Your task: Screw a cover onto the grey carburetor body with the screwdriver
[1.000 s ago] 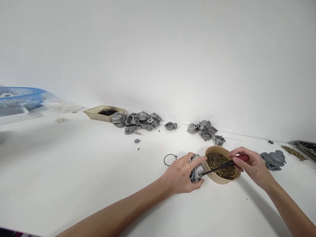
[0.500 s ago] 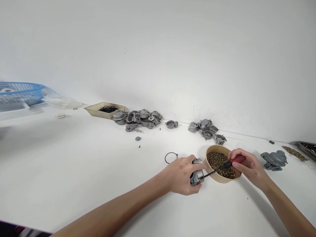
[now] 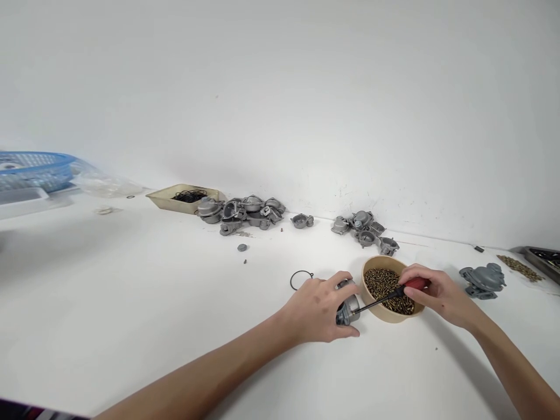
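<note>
Head view, now: L hand is closed around a small grey metal casting, pinned on the white table just beside the tan bowl; the R hand is clenched on the red handle of a screwdriver; shaft is laid across the bowl's near rim, tip is met at the casting's face (exact seat of tip too small to tell).

Bowl is filled w/ small brass-coloured screws; a black o-ring is seen flat on the table, near the L hand, not touching it.

Vs. 1.0 s ago: casting has been brought lower and slightly nearer the wearer; the shaft, which lay over the screws w/ tip at the casting's side, is now angled down onto the part; R hand has shifted little; the view itself has moved a bit, so small offsets are not trusted. Judged: a screw is being driven into the casting, driver engaged, work mid-step.

Bkgd: piles of like castings along the wall; one larger grey part lies well apart on the right.
</note>
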`<act>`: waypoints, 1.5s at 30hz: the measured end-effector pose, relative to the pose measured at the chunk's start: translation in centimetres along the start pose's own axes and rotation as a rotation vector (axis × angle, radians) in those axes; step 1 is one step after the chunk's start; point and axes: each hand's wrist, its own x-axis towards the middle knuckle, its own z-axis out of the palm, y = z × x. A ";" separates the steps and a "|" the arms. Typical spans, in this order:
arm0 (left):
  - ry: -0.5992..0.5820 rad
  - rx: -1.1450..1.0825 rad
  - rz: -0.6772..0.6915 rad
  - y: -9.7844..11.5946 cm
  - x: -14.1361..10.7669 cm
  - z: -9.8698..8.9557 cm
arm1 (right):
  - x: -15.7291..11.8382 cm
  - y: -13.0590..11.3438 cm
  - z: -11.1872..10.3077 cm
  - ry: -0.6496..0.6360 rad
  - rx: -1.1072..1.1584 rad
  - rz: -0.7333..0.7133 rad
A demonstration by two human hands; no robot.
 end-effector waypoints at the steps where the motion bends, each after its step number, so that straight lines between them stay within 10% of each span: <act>1: 0.013 -0.027 0.001 -0.2 0.0 0.2 | -0.1 0.0 -0.1 -0.026 0.020 0.001; 13: 0.208 -0.634 -0.251 -1.8 0.6 0.8 | 0.4 3.4 0.6 0.135 0.208 0.027; 22: 0.333 -0.867 -0.257 -3.3 0.8 2.0 | 0.0 1.3 2.3 0.279 0.187 0.017; 32: 0.307 -0.812 -0.084 -3.8 0.9 2.7 | -0.1 1.2 2.2 0.289 0.204 0.011; 45: 0.137 -1.031 -0.253 -3.6 0.9 2.1 | -0.2 1.3 2.0 0.224 0.270 -0.021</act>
